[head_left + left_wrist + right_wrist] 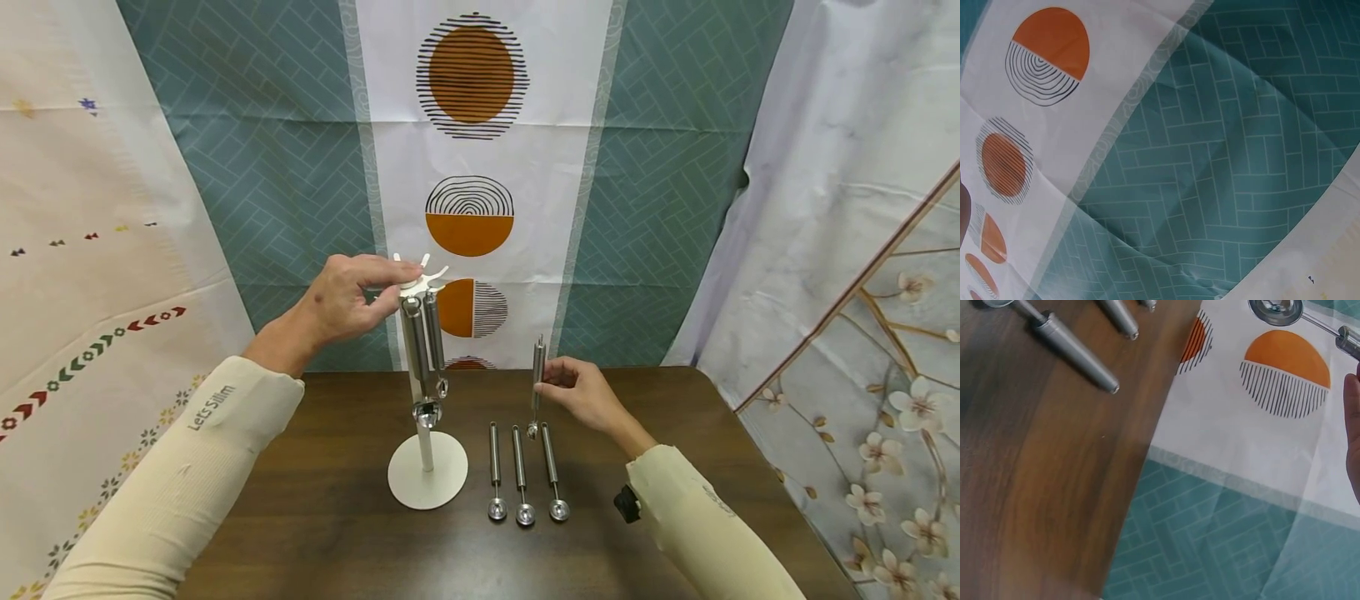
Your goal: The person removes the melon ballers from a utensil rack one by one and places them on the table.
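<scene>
My left hand (348, 292) is at the top of a white hook stand (427, 471), its thumb and fingers gripping the hub. Steel utensils (416, 342) with thick handles hang from the hooks, bowls downward; they partly overlap, and part of the post is hidden. To the right, my right hand (581, 392) pinches the handle of a steel melon baller (538, 367), held upright with its small bowl lowest. That bowl (1277, 309) shows large in the right wrist view, beside the fingers (1352, 425). Three similar melon ballers (519, 458) lie side by side on the table, bowls toward me.
The brown wooden table (322, 500) ends at a patterned cloth backdrop (637, 183) with teal and white panels. Floral cloth (885, 417) hangs along the right side, and cream cloth (90, 275) along the left. Mostly backdrop fills the left wrist view.
</scene>
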The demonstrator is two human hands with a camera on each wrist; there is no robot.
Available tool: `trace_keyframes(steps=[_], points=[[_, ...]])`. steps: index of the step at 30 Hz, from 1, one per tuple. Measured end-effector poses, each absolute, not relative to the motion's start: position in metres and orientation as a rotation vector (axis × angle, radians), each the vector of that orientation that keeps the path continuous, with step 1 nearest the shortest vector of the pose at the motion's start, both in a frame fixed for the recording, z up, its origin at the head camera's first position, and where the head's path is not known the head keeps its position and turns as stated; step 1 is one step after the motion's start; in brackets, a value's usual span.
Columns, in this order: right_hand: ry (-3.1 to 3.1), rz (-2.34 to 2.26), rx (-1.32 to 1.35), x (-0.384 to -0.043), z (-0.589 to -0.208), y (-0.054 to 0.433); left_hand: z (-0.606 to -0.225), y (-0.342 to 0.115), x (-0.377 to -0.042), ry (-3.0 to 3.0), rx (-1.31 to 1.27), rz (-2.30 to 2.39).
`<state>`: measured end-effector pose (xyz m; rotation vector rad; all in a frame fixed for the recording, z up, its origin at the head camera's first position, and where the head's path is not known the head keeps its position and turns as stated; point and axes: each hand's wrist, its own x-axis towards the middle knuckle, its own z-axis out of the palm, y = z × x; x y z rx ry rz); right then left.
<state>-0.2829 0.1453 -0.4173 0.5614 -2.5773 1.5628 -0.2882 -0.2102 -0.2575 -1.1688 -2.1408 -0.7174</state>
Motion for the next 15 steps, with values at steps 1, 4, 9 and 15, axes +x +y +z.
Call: trace_keyframes(steps=[1, 4, 9, 15], points=[[-2.573, 1.569, 0.56, -0.282, -0.419, 0.147, -0.258, -0.21, -0.288, -2.142, -1.167, -0.716], [-2.569, 1.58, 0.561, -0.275, -0.415, 0.15, -0.258, -0.21, -0.288, -2.141, -1.167, -0.713], [-2.566, 1.59, 0.553, -0.277, -0.427, 0.158, -0.258, -0.21, -0.288, -2.142, -1.163, -0.716], [-2.567, 1.595, 0.51, -0.278, -0.442, 0.166, -0.259, -0.21, -0.289, -2.14, -1.159, -0.718]])
